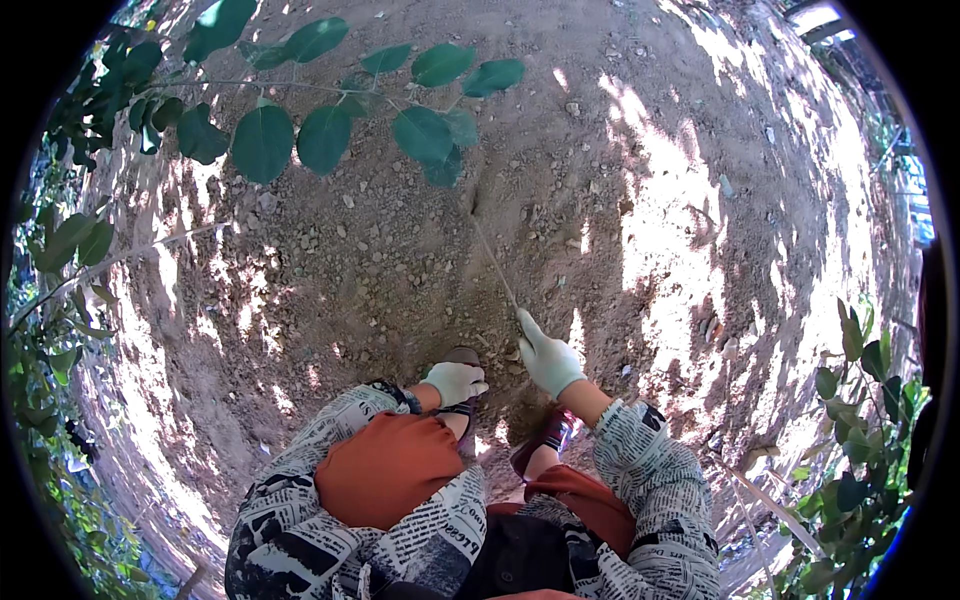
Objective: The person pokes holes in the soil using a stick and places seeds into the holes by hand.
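My right hand point(550, 358), in a white glove, is closed round the near end of a thin, pale stick point(493, 262). The stick slants forward and a little left, its far end down at the soil by a small dark spot. My left hand point(455, 383), also gloved in white, rests in front of my left knee, just above the left shoe point(461, 357). Its fingers are curled together, and whatever they may hold is hidden. Both sleeves have a black-and-white newspaper print. Brown, pebbly soil point(400, 270) lies under and ahead of both hands.
A leafy branch point(320, 90) hangs across the upper left. More foliage point(70, 250) stands along the left rim, and a leafy shrub point(860, 440) at the lower right. My right shoe point(545, 440) is planted beside the right forearm. Sunlit patches streak the ground.
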Tool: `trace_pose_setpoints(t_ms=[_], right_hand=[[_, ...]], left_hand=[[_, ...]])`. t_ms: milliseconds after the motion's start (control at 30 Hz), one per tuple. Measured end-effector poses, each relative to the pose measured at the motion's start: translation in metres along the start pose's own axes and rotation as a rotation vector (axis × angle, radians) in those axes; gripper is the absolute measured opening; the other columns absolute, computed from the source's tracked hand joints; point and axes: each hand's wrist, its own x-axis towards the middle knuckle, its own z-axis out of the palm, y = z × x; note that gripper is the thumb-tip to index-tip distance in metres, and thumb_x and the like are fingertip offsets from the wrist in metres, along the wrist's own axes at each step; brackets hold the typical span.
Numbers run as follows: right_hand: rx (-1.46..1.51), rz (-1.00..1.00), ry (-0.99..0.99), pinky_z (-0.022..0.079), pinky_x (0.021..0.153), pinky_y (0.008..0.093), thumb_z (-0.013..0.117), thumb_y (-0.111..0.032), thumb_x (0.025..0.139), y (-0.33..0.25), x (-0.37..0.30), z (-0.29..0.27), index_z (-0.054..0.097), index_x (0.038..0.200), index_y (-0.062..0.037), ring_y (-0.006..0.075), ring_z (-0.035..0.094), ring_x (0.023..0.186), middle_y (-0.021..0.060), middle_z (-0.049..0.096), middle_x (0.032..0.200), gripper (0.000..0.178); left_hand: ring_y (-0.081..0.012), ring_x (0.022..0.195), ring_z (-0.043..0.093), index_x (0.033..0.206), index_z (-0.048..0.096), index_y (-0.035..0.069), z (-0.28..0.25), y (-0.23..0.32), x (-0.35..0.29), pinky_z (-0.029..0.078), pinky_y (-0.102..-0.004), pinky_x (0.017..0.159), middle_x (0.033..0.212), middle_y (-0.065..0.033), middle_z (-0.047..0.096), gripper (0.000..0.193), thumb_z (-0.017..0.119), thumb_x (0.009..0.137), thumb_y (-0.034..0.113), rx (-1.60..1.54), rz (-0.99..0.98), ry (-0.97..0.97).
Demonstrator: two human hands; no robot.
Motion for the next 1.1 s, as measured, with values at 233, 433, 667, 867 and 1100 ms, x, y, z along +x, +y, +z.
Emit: trace_pose_setpoints(t_ms=[233,433,667,867,1100], right_hand=[[0.082,-0.085,0.064,0.050,0.070,0.0503,0.049,-0.035,0.094,0.013,-0.028,-0.008,0.038,0.144,-0.0306,0.0434,0.064,0.077,0.0242,0.065,0.080,0.051],[0.159,-0.076,0.254,0.050,0.075,0.0493,0.049,-0.035,0.095,-0.044,0.074,-0.017,0.038,0.144,-0.0302,0.0433,0.064,0.084,0.0244,0.067,0.092,0.051],[0.107,-0.011,0.276,0.051,0.078,0.0498,0.044,-0.039,0.095,-0.083,0.128,-0.020,0.037,0.144,-0.0328,0.0407,0.066,0.086,0.0209,0.069,0.094,0.049],[-0.087,-0.029,0.146,0.052,0.077,0.0456,0.043,-0.037,0.096,-0.029,0.071,-0.094,0.037,0.144,-0.0339,0.0365,0.067,0.085,0.0166,0.069,0.093,0.049],[0.196,0.244,0.532,0.052,0.076,0.0416,0.048,-0.023,0.097,0.136,-0.031,-0.070,0.038,0.146,-0.0202,0.0355,0.067,0.085,0.0229,0.067,0.100,0.050]], left_hand=[[-0.0338,0.102,0.062,0.112,0.063,0.012,-0.015,0.009,0.020,0.047,-0.0435,0.089,0.105,-0.0157,0.066,0.040,0.052,0.092,0.045,0.030,-0.021,0.024],[-0.0357,0.086,0.064,0.093,0.063,0.009,0.015,-0.024,0.026,0.049,-0.0481,0.073,0.087,-0.0149,0.064,0.026,0.054,0.092,0.034,-0.029,0.019,0.177],[-0.0384,0.093,0.063,0.099,0.061,0.012,0.017,-0.025,0.034,0.048,-0.0493,0.079,0.094,-0.0164,0.067,0.035,0.048,0.096,0.043,-0.020,-0.012,0.139],[-0.0389,0.089,0.062,0.099,0.063,0.011,0.013,-0.028,0.042,0.047,-0.0494,0.078,0.091,-0.0170,0.066,0.038,0.048,0.095,0.045,0.028,-0.021,0.155],[-0.0408,0.087,0.062,0.092,0.063,0.010,0.025,-0.030,0.055,0.046,-0.0511,0.075,0.088,-0.0176,0.067,0.038,0.049,0.094,0.046,0.074,0.030,0.225]])
